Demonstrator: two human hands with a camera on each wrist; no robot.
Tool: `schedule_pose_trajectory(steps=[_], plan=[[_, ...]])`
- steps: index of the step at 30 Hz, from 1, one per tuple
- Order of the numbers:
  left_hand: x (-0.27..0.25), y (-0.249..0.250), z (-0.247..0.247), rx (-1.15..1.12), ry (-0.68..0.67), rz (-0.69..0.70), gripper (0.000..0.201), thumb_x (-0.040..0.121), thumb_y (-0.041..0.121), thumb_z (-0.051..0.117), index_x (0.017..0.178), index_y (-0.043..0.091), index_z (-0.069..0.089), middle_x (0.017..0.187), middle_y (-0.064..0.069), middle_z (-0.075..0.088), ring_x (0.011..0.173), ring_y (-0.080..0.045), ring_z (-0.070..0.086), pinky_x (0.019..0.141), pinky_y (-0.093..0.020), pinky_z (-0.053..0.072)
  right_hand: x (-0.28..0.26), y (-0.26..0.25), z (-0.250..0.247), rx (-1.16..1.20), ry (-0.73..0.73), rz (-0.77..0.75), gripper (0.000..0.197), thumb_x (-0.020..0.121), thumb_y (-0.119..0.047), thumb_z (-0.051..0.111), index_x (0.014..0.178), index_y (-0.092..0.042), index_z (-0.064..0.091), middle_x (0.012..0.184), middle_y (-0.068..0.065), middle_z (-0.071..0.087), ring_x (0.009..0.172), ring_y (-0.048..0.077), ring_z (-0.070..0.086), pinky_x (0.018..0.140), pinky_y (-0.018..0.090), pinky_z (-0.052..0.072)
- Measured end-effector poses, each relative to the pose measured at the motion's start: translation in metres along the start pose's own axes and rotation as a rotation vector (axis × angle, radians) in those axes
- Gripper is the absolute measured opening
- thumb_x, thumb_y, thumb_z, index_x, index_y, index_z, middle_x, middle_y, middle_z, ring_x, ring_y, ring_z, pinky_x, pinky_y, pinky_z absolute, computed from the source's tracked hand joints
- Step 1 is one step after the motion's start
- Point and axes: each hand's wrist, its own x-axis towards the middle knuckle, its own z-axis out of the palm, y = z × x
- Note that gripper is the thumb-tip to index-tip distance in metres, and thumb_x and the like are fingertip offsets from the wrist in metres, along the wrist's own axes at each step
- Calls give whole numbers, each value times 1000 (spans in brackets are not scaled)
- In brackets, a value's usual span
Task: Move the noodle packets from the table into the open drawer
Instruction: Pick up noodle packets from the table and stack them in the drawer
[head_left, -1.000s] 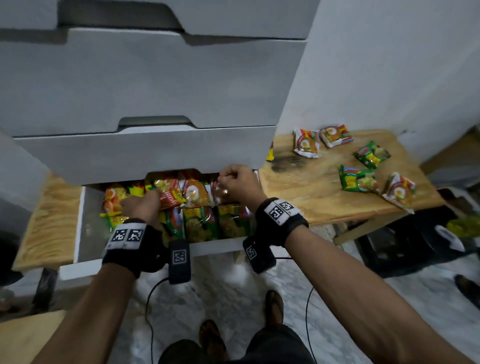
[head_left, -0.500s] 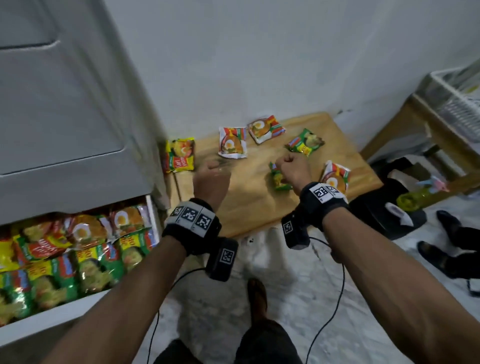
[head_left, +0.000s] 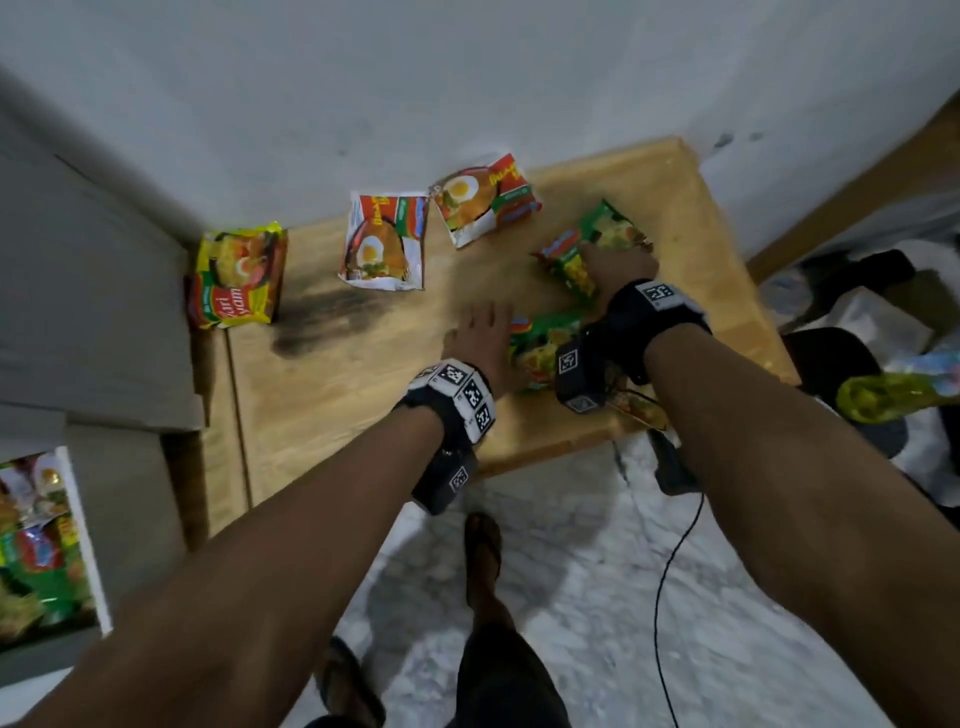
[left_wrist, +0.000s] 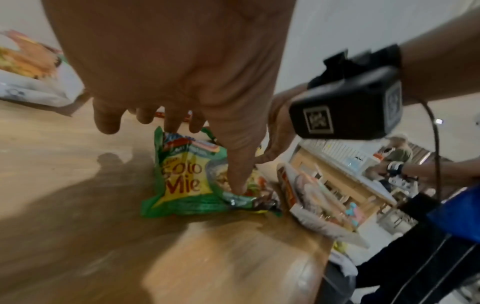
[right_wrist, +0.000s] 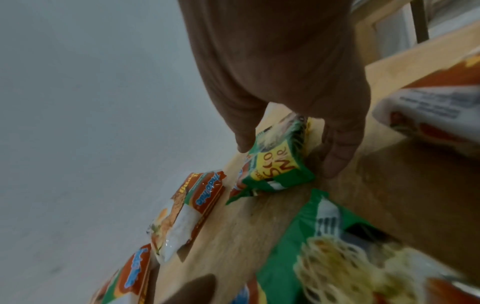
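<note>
- Six packets are on the table (head_left: 363, 374), which stands right of the drawer (head_left: 91, 545). They look light, crinkly and slick, with brittle noodle blocks inside, so I'd take each across its width, not by a seam.
- Yellow packet (head_left: 236, 275) is at the left edge; two white packets (head_left: 384, 241) lie along the back edge.
- Left hand (head_left: 480, 338) presses the near green packet (left_wrist: 187, 174) near the front edge, fingers spread, not yet gripping.
- Right hand (head_left: 615, 270) closes thumb and fingers around the far green packet (right_wrist: 278, 164).
- Another white packet (left_wrist: 306, 195) is at the front right corner.
</note>
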Motion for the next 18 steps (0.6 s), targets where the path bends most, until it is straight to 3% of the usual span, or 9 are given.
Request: schedule_pose_trajectory(steps=[2,5,8,11,13,15,18], plan=[[6,1,2,93,-55,4,94,76,44,71,150,17,19,154,-8,25,146,-32,16,110,-51,29,3,-4,1,-25,-26,2,61,87,-52,59,131,-11,55,136,10,57,124,28,56,99,34,46],[13,2,2,162,-97,6,97,73,45,72,150,17,20,152,-8,30,145,-33,18,111,-52,26,8,-8,3,-113,-31,21,68,74,-67,62,113,-11,59,123,13,63,110,33,60,95,41,51],[19,2,1,203,-104,-13,96,67,49,76,145,17,31,142,-11,41,134,-33,33,107,-47,30,11,-6,8,-43,-112,40,59,76,-45,72,125,-13,61,131,8,62,117,26,62,91,32,53],[19,0,-1,177,-104,-77,91,61,53,80,134,15,41,135,-12,43,127,-33,38,102,-45,36,16,-8,9,-88,-108,28,67,78,-48,70,133,-13,57,136,11,58,119,30,59,97,35,50],[16,-2,-2,93,-98,-109,87,64,52,80,131,12,41,134,-14,43,125,-35,40,99,-45,41,17,-9,9,-21,-87,61,75,75,-51,74,131,-5,56,134,11,59,117,27,58,102,40,48],[9,-4,-3,-44,-108,-136,82,70,48,78,131,9,39,133,-16,45,122,-36,46,92,-43,45,7,-9,9,96,-62,53,65,75,-37,77,128,-5,57,131,11,61,103,21,59,97,38,52],[-7,-11,-8,-229,-99,-186,71,77,43,75,126,6,39,124,-18,56,110,-37,58,71,-35,43,-13,-6,14,238,-23,92,51,76,-23,80,114,1,55,113,11,62,92,24,55,96,42,53]])
